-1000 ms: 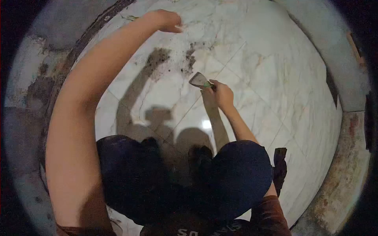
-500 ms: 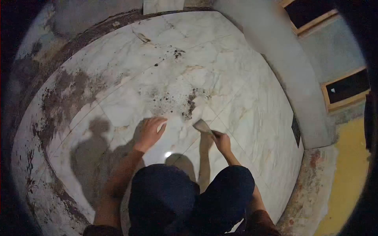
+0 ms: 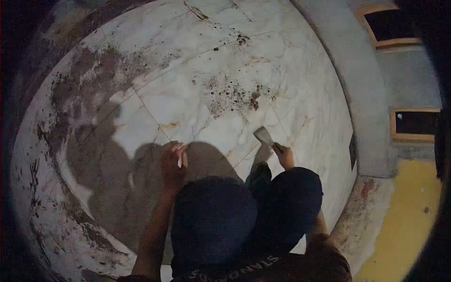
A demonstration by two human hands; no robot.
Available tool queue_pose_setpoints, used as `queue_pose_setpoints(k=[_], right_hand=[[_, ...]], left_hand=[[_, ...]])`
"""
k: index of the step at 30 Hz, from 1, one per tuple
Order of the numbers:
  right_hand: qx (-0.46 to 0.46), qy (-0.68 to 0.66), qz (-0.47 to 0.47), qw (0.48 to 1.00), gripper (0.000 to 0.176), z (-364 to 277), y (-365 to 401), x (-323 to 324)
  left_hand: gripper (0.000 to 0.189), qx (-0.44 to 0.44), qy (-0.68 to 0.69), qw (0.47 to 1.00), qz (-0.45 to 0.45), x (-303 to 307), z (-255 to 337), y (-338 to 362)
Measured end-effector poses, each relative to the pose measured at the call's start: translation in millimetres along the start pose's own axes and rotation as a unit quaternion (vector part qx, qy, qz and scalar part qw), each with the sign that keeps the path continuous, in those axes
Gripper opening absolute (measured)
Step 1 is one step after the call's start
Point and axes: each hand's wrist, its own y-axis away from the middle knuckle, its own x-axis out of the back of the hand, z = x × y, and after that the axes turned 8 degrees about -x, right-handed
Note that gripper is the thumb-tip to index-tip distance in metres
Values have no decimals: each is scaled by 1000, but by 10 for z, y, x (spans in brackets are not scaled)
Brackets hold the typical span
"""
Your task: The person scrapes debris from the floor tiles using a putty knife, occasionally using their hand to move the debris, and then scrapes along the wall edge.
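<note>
My right hand [image 3: 283, 156] is closed around a scraper [image 3: 264, 135], a flat-bladed putty knife. Its wide grey blade points up and left, just above or on the marble-patterned tile floor [image 3: 310, 98]; contact cannot be made out. My left hand [image 3: 175, 162] is in shadow, low over the tiles, with fingers loosely bent and a light gap beside the thumb. No held object is clear in it. Dark crumbs of dirt [image 3: 235, 96] lie scattered on the tiles beyond both hands.
My bent knees [image 3: 213, 221] are in front of me. A large brown dirt stain [image 3: 94, 80] covers the left floor. A grey wall base [image 3: 361, 94] runs along the right, with wood-framed openings [image 3: 416, 124] and a yellow patch [image 3: 404, 207].
The view has shifted, and the floor appears lower left to upper right. My left hand has drawn nearer my knee and into shadow. My right hand still grips the scraper, now nearer the knee.
</note>
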Motion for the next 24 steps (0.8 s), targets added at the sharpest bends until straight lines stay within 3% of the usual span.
queue_pose_setpoints(k=[1,2,3,5,6,9,11,14,15,17,19,21,22,24], right_hand=[[51,66,12,996,37,101,-362,-236],[62,83,30,994,36,-151,-645,-313],[69,-13,47,996,34,-531,-911,-398],[202,14,101,974,28,-904,-1705,-549],[131,66,80,986,28,-1615,-1472,-174],[148,100,55,982,29,-1396,-1302,147],[215,61,10,975,24,-744,-839,239],[111,-31,-49,992,23,-324,-269,156],[86,-29,-44,995,23,-200,-186,56],[94,13,-21,995,23,-385,-305,-113],[140,53,9,989,23,-812,-739,-366],[159,-25,26,987,26,-1482,-1362,-535],[267,21,88,959,36,-1676,-1774,-639],[190,21,35,981,35,-1919,-1780,-360]], left_hand=[[23,37,36,999,11,-11,9,13],[23,-8,-54,999,-1,207,326,-196],[23,-55,-144,988,-13,367,539,-379],[23,-57,-156,985,-37,462,574,-493],[23,-72,-144,986,-46,496,568,-534],[24,-83,-138,987,-30,611,612,-538],[25,-76,-150,986,2,625,574,-459],[27,2,-64,995,80,566,478,-234],[28,-30,-102,992,70,596,448,-198],[29,-68,-138,987,47,524,454,-110],[34,47,-52,995,68,304,474,9],[36,5,-90,996,1,197,351,26],[37,-28,-123,991,-53,198,317,16],[38,-75,-122,989,-48,302,438,-145]])
